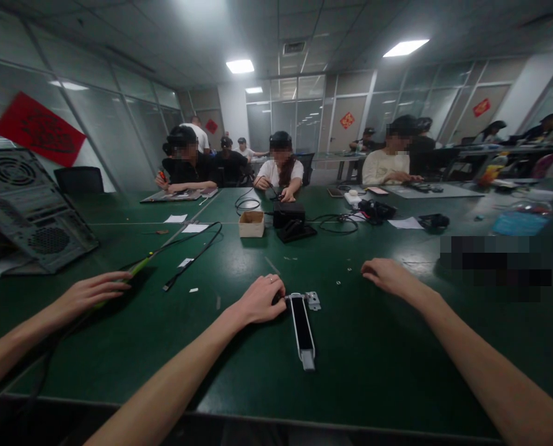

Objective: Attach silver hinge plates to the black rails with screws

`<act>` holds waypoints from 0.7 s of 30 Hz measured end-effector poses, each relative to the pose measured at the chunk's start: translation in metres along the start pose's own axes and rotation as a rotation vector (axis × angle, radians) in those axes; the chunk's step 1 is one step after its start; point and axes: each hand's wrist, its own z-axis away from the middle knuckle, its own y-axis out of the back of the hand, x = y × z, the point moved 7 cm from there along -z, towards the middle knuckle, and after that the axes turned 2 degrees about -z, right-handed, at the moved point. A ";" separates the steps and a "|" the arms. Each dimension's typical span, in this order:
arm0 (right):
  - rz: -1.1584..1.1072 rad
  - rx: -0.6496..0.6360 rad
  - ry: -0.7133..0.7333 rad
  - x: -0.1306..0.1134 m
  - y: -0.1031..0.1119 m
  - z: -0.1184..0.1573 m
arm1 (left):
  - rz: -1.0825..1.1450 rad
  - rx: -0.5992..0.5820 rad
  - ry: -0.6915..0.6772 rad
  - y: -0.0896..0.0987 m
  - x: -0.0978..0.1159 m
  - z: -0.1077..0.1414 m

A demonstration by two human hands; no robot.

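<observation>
My left hand (pixel 262 299) rests low over the green table, its fingers closed around a small dark knob-like part (pixel 277 298). That part sits at the upper left end of a slim device (pixel 303 328) with a pale metal frame and a black strip along its middle. A small metal bracket with holes (pixel 313 301) shows at the device's upper right. Further right, my right hand (pixel 390 277) is at the table with its fingers curled together; whatever they may hold is hidden. Two tiny pale rings (pixel 338 283) lie on the table between the hands.
At the left, another person's hand (pixel 97 289) lies over a yellow-green strip (pixel 141 265). A computer case (pixel 34 214) stands behind it. Ahead are a small cardboard box (pixel 251 225), a black device (pixel 289 215), and cables (pixel 336 223). Several people sit across the table.
</observation>
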 end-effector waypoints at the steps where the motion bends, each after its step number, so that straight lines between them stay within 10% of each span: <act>1: 0.006 0.003 -0.006 -0.002 0.000 0.000 | 0.001 0.005 -0.004 0.001 0.001 0.000; 21: -0.048 0.040 -0.007 -0.032 -0.002 0.000 | 0.004 -0.007 -0.013 0.009 0.011 0.004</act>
